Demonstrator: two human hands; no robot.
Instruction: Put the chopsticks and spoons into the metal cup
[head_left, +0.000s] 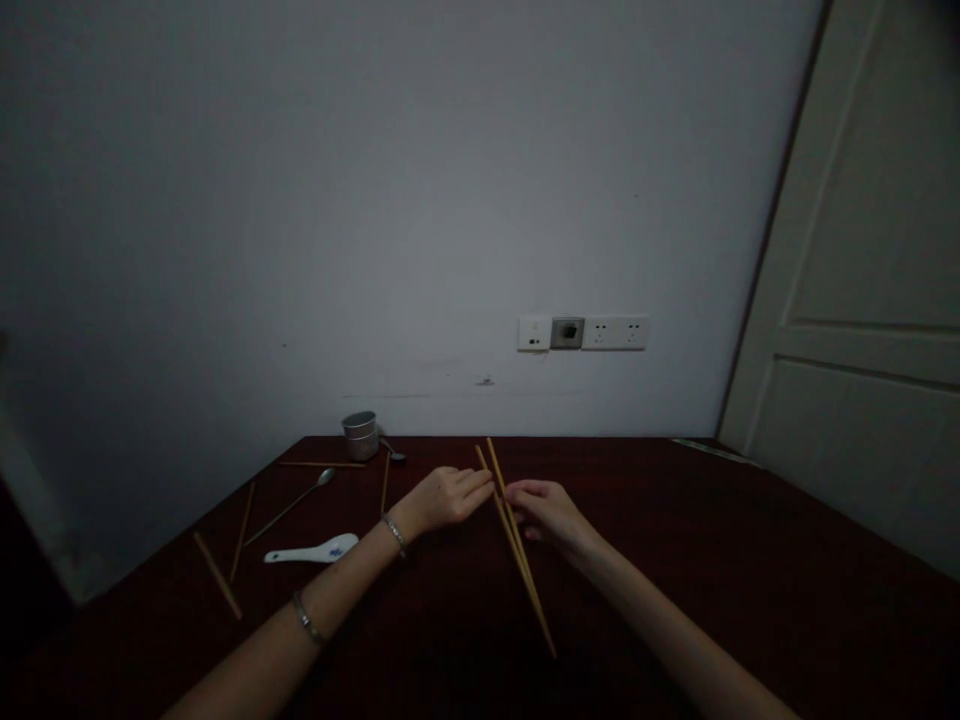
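Observation:
Two light wooden chopsticks [517, 545] slant between my hands, spread a little at their upper ends and meeting toward the lower right. My left hand [454, 493] is closed, its fingertips pinching the left chopstick near the top. On the other side, my right hand [546, 510] has its fingers curled with thumb and fingertips on the right chopstick. A white ceramic spoon [319, 550] with a blue pattern lies left of my left forearm, partly behind it.
A metal cup [361, 436] stands near the wall, with a small dark spoon [396, 455] beside it. A long-handled metal spoon [296, 505] and several chopsticks [217, 575] are scattered on the left of the dark red table [660, 560]. Wall sockets [615, 332] are behind.

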